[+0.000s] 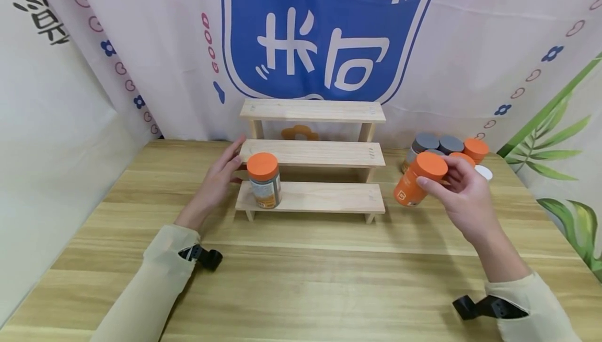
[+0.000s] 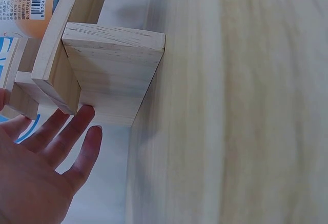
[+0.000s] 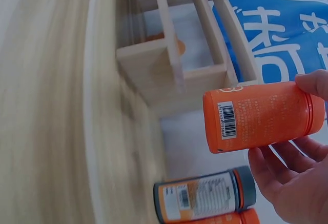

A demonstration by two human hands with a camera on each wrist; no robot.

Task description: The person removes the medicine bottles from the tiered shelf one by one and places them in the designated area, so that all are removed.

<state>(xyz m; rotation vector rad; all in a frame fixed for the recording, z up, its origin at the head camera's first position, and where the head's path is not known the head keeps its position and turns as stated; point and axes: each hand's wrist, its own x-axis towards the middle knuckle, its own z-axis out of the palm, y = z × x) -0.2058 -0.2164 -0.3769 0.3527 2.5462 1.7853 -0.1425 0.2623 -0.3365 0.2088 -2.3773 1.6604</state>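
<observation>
A three-tier wooden shelf stands at the back middle of the table. On the left of its lowest step sits a jar with an orange lid and a printed label. My left hand is at the shelf's left end, its fingers extended and touching the wood around the middle step; in the left wrist view they lie near the step ends. To the right of the shelf, my right hand holds an orange jar by its lid end, tilted and off the table. Its barcode label shows in the right wrist view.
Behind my right hand several more jars stand together, with grey lids, orange lids and a white lid. A printed cloth hangs behind the shelf. The wooden table stretches toward me.
</observation>
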